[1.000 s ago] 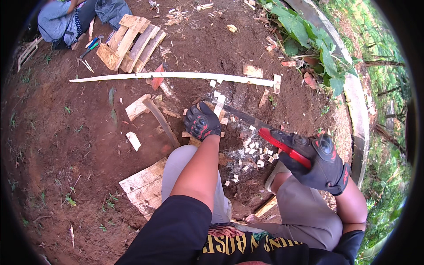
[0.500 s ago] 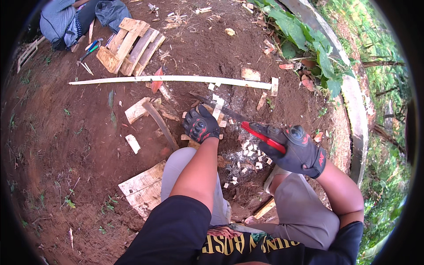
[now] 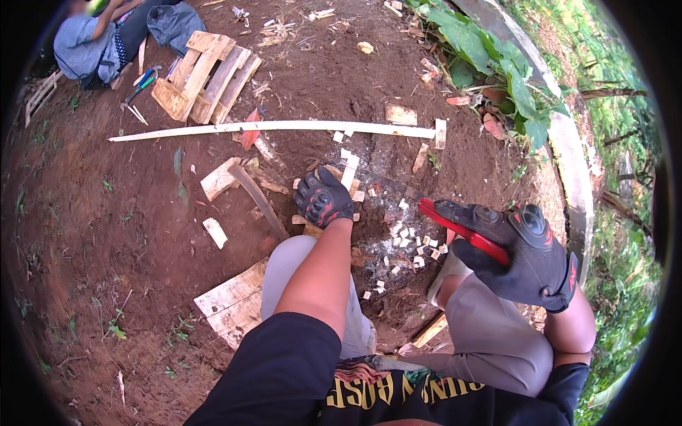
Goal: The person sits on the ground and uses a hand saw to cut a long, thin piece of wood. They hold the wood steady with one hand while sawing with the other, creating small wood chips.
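Note:
My left hand (image 3: 323, 197), in a black and red glove, presses down on a small piece of pale wood (image 3: 348, 174) lying on the dirt in front of my knees. To the right, my gloved right hand (image 3: 515, 259) grips the red handle of a hand saw (image 3: 462, 231). The saw's dark blade (image 3: 387, 183) runs up and left toward the wood beside my left hand. Several small white cut blocks (image 3: 408, 241) lie scattered on the ground between my hands.
A long white strip of wood (image 3: 284, 126) lies across the dirt beyond my hands. A pallet (image 3: 206, 74) and hand tools (image 3: 138, 89) sit at the upper left beside a seated person (image 3: 92, 42). A board (image 3: 234, 302) lies by my left knee. Plants (image 3: 497, 71) and a curb (image 3: 568, 149) border the right.
My right hand pushed the saw forward to the left, then drew it back to the right. My left hand stayed on the wood.

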The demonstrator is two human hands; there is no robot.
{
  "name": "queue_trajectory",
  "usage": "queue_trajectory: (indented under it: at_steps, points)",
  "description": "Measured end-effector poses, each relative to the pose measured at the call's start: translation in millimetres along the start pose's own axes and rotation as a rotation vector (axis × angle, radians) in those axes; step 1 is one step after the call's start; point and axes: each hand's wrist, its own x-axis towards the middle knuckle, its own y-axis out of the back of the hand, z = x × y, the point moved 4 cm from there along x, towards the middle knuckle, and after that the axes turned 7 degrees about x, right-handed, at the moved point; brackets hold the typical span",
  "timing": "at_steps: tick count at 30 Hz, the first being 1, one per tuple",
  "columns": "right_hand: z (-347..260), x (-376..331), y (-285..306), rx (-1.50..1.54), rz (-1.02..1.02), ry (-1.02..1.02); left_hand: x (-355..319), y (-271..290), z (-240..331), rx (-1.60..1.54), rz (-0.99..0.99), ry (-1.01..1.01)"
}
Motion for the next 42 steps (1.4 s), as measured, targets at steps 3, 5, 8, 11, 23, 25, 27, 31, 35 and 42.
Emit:
queue_trajectory:
  at_steps: [3, 5, 8, 11, 23, 25, 27, 31, 35, 42]
  points:
    - [30, 26, -38, -0.002, 0.006, 0.021, -1, -14, 8, -0.045, -0.057, -0.028]
    - [44, 28, -48, 0.145, 0.014, -0.016, 0, -11, 14, -0.041, -0.051, -0.019]
    - [15, 12, -12, 0.017, -0.106, -0.064, -4, -5, 4, -0.018, -0.043, -0.011]
    - [-5, -9, 7, 0.015, 0.031, 0.003, 2, -4, 3, -0.022, -0.059, 0.003]
    - [6, 14, -16, 0.007, 0.012, -0.010, 0, -4, 8, -0.042, -0.084, -0.015]
    - [40, 44, -53, 0.085, 0.049, 0.028, -3, -2, 17, -0.048, -0.099, -0.021]
    - [46, 37, -49, 0.058, 0.005, 0.025, -4, -8, 16, -0.046, -0.106, -0.019]
    - [2, 14, -6, -0.031, -0.035, 0.037, 0, -4, 2, -0.029, -0.053, 0.005]
    - [46, 34, -48, 0.085, 0.025, -0.053, -2, -12, 14, -0.071, -0.055, -0.018]
    - [-5, -17, 18, -0.021, 0.004, -0.009, 3, -13, 0, -0.029, -0.068, -0.001]
